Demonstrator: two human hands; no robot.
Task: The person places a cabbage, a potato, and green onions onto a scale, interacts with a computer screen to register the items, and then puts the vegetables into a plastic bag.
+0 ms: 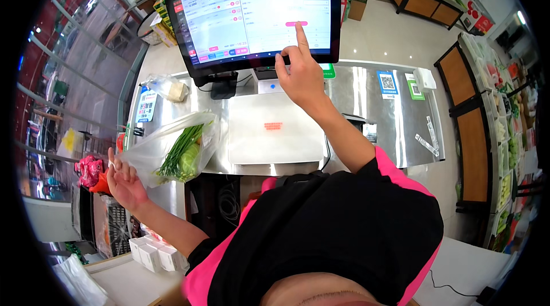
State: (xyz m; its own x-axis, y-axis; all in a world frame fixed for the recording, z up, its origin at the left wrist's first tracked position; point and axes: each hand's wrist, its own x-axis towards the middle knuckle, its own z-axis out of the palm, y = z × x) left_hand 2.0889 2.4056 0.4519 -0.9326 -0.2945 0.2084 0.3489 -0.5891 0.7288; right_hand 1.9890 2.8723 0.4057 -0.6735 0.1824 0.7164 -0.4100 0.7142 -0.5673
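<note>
My right hand [300, 65] reaches up to the touch screen [258, 18] of a checkout terminal, its index finger extended over a pink button. It holds nothing. At the left, my left hand [124, 177] is raised beside the top of a clear plastic bag [148, 151]; whether the fingers grip the bag's edge is hard to tell. Inside the bag, lying on the steel counter, are thin green stalks [180, 151] and a round pale-green vegetable [189, 161]. The flat weighing plate [275, 130] in front of me bears red marks.
Another clear bag with a pale block [177, 91] lies at the counter's back left. Code cards [387, 84] and paper strips [427, 138] lie on the right of the steel counter [361, 78]. White boxes [150, 254] stand at lower left. Produce shelves [472, 147] line the right.
</note>
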